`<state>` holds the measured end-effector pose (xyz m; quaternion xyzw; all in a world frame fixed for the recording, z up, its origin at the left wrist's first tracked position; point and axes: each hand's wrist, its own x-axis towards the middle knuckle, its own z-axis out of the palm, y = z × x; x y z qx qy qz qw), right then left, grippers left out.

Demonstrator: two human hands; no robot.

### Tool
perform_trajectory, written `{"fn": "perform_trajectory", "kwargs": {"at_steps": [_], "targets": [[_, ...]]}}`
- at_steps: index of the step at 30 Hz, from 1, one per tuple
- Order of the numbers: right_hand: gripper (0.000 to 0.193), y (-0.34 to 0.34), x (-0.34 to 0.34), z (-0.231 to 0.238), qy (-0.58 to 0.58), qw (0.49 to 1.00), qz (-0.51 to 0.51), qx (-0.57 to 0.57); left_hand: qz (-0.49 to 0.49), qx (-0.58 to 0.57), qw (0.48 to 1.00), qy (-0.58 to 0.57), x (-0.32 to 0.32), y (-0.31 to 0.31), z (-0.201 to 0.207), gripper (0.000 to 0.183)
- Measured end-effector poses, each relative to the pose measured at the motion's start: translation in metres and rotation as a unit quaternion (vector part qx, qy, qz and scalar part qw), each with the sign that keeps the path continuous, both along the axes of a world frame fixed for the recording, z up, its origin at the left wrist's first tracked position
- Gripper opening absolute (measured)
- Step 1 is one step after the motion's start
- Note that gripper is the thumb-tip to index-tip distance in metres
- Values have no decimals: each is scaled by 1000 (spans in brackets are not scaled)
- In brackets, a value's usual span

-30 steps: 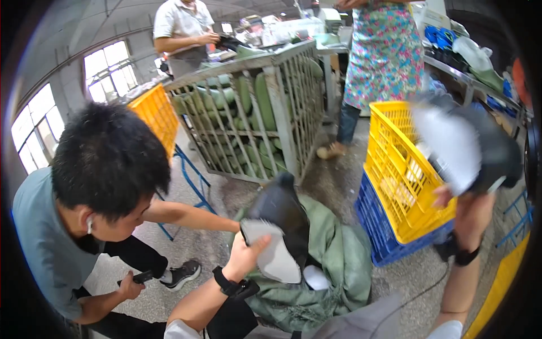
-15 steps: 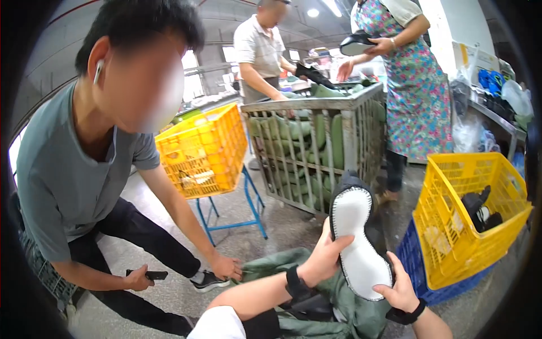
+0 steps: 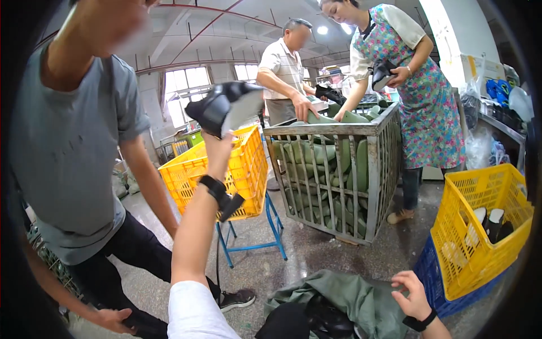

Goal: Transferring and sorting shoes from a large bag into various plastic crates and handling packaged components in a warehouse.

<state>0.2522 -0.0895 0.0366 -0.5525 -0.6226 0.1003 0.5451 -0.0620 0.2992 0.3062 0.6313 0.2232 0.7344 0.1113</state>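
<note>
My left hand (image 3: 217, 150) is raised on an outstretched arm, closed round a black shoe upper (image 3: 212, 107) with a white stitched insole. It holds the upper above the near edge of a yellow crate (image 3: 243, 189), which rests on a blue metal stand. My right hand (image 3: 415, 296) holds nothing; its fingers are apart and slightly bent, at the right edge of a green cloth sack (image 3: 367, 296). Inside the sack's opening, dark shoe uppers (image 3: 329, 316) show at my lap. Both wrists wear black bands.
A metal cage (image 3: 370, 131) packed with green shoe lasts (image 3: 316, 155) stands ahead. Two people reach into it, each with a black shoe upper. Close at left stands a grey-shirted person (image 3: 79, 158). At right, a yellow crate (image 3: 449, 248) holding uppers sits on a blue crate (image 3: 433, 271).
My left hand has carried the upper from above the sack up and left toward the yellow crate. My right hand has let go of it. The grey-shirted person has straightened up.
</note>
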Motion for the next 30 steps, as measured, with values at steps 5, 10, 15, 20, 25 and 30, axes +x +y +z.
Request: {"fn": "perform_trajectory", "kwargs": {"at_steps": [5, 10, 15, 20, 25, 30], "targets": [[27, -23, 6, -43, -17, 991, -9, -132, 72, -287, 949, 112, -63, 65, -44, 42], [41, -38, 40, -152, -82, 924, 7, -372, 18, -106, 957, 270, -13, 75, -169, 25], [103, -12, 31, -270, -107, 774, -120, -612, -208, -160, 733, 628, 61, -18, -297, 24], [97, 19, 6, -278, -271, 630, -258, -680, -339, -76, 559, 753, 111, -106, -431, 31], [74, -21, 55, -303, -165, 728, -331, -577, -342, -116, 336, 870, 123, -193, -514, 41], [40, -31, 92, -333, -47, 813, -328, -479, -245, -141, 262, 923, 87, -252, -580, 77]]}}
